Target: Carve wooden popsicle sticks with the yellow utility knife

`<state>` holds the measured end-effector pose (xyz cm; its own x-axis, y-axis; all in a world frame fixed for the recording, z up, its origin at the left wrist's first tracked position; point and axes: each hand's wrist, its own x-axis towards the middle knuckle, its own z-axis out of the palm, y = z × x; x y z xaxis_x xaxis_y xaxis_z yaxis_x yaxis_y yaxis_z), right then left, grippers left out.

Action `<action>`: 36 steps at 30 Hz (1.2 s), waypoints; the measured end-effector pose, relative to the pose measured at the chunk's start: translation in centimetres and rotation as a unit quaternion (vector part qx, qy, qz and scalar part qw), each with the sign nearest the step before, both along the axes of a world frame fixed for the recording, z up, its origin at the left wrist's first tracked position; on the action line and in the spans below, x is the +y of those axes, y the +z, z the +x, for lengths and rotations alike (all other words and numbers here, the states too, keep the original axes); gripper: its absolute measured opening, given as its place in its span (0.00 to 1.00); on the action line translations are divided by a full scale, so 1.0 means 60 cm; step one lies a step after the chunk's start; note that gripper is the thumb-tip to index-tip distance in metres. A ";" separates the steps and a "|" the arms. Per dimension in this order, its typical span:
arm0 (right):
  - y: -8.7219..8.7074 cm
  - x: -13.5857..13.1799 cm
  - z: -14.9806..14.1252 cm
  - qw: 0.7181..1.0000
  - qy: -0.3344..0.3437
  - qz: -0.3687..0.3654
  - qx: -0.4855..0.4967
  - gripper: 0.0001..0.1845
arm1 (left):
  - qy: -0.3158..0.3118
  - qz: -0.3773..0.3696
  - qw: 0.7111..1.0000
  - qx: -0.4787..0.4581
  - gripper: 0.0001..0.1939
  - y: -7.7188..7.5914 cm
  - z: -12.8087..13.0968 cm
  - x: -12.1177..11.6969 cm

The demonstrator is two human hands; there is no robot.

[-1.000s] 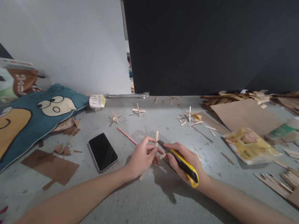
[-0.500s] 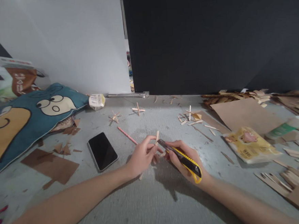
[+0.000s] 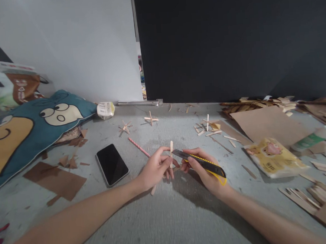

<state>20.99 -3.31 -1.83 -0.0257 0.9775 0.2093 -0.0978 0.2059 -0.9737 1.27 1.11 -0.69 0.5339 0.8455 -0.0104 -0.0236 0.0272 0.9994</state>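
Between the thumb and fingers of my left hand [image 3: 156,169] is a pale wooden craft stick [image 3: 171,147], held nearly upright, with another stick end [image 3: 153,190] showing below that hand. My right hand [image 3: 204,171] is wrapped round a black and yellow utility knife [image 3: 206,163]. The knife's tip points left, close to the upright stick; whether it touches I cannot tell. Beyond my hands lies a pink striped straw [image 3: 138,147]. Crossed-stick pieces stand farther back, one at the middle [image 3: 151,118] and another to its left [image 3: 125,127].
A phone [image 3: 112,165] lies left of my hands, near brown cardboard [image 3: 55,180] and a blue cartoon cushion [image 3: 64,110]. To the right are a yellow packet [image 3: 274,157], a cardboard sheet [image 3: 266,126] and a pile of wooden sticks [image 3: 322,203]. A dark panel [image 3: 230,43] rises behind.
My right hand has shifted slightly right, and the knife now lies flatter, its tip beside the stick. The held stick has turned more upright. My left hand has barely moved.
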 end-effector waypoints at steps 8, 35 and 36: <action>-0.005 -0.002 -0.003 1.000 -0.006 -0.009 0.017 0.20 | -0.011 -0.009 1.000 -0.013 0.30 0.001 -0.003 0.006; 0.001 -0.020 -0.020 0.993 -0.056 0.079 -0.067 0.18 | 0.019 0.001 1.000 -0.020 0.28 0.005 0.000 -0.001; 0.003 -0.021 -0.020 0.991 -0.061 0.084 -0.087 0.17 | 0.023 0.002 1.000 -0.018 0.27 0.005 0.001 -0.001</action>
<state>19.80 -4.58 -1.68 0.0408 0.9270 0.3728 0.1032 0.3672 -0.9244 1.32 1.03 -0.38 0.4946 0.8690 0.0122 -0.0605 0.0205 0.9980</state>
